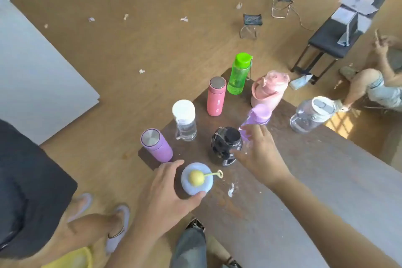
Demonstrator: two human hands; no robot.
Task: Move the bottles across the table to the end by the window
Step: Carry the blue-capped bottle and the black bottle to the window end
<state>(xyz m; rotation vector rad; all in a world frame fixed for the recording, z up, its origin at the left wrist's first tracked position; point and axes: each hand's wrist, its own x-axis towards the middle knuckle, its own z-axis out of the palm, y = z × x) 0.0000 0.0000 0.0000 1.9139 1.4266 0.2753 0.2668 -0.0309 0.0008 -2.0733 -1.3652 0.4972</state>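
Note:
Several bottles stand at one end of a dark table (309,183). My left hand (169,189) wraps around a pale blue bottle (196,178) with a yellow ball lid, at the near edge. My right hand (261,154) grips the base of a tilted clear purple bottle (256,118), next to a black bottle (226,146). Standing free are a purple flask (155,146), a clear white-capped bottle (185,119), a pink flask (215,97), a green bottle (239,74), a pink pig-shaped bottle (267,91) and a big clear jug (311,115).
A person in black (26,191) stands close at the left, sandalled feet by the table's corner. Another person (374,85) sits on the floor at the right. Two folding stools (250,25), a black bench (339,32) and a white board (32,67) lie beyond.

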